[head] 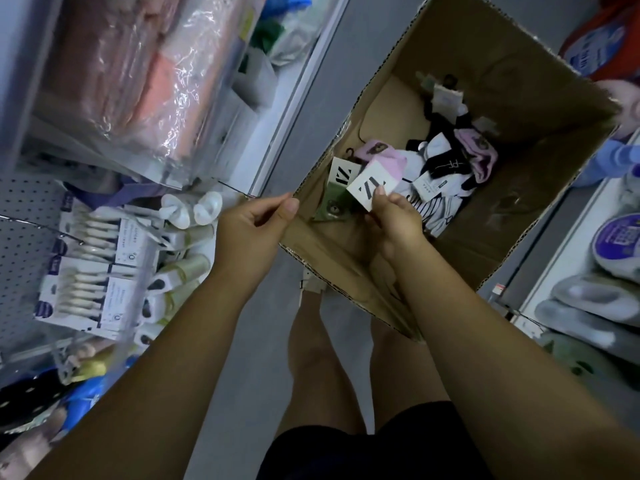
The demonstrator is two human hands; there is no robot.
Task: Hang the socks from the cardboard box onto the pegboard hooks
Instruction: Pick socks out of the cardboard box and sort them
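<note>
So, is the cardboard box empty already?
No, several sock pairs lie in the cardboard box, and the right hand grips a carded pair.

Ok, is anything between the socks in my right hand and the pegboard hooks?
Yes. The socks in your right hand sit over the box; its left rim and your left hand, pinching it, lie toward the pegboard.

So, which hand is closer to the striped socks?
Right. The right hand, holding a sock card, is just beside the striped socks; the left hand grips the box rim, farther away.
</note>
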